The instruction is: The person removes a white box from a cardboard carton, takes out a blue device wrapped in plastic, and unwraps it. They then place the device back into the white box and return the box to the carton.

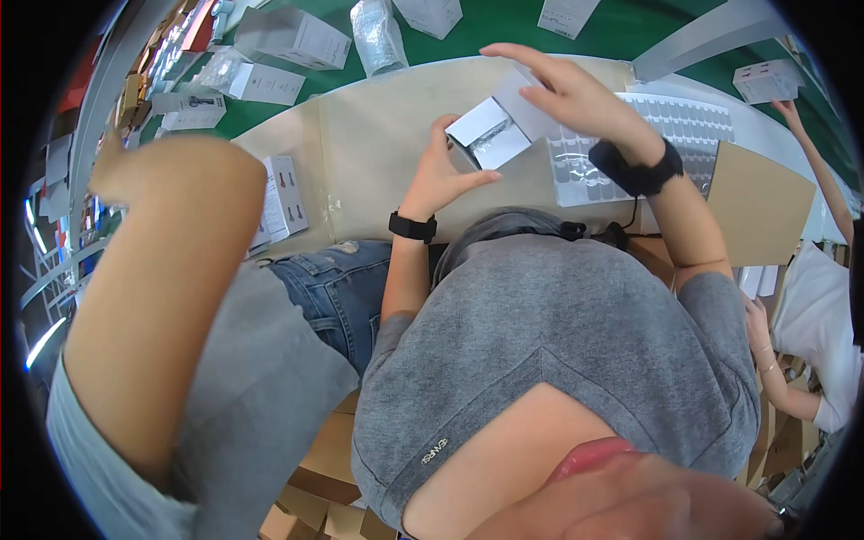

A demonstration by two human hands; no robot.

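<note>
My left hand [441,175] is closed round the left side of a small white box [508,148], with the thumb along its near edge. The box is tilted, and its end is open. Inside, between white inner flaps, something in clear plastic wrap shows; its kind is hidden. At the box's raised lid flap [529,101], my right hand [567,90] has its thumb on the flap and the forefinger stretched out beyond it. The other right fingers are partly hidden. Both wrists wear black bands.
A sheet of grey stickers [684,121] lies right of the box, beside a cardboard piece [760,202]. White boxes [297,40] and a bubble-wrapped item [378,40] rest on the green belt beyond the beige table [360,126]. Co-workers' arms [180,270] reach in from both sides.
</note>
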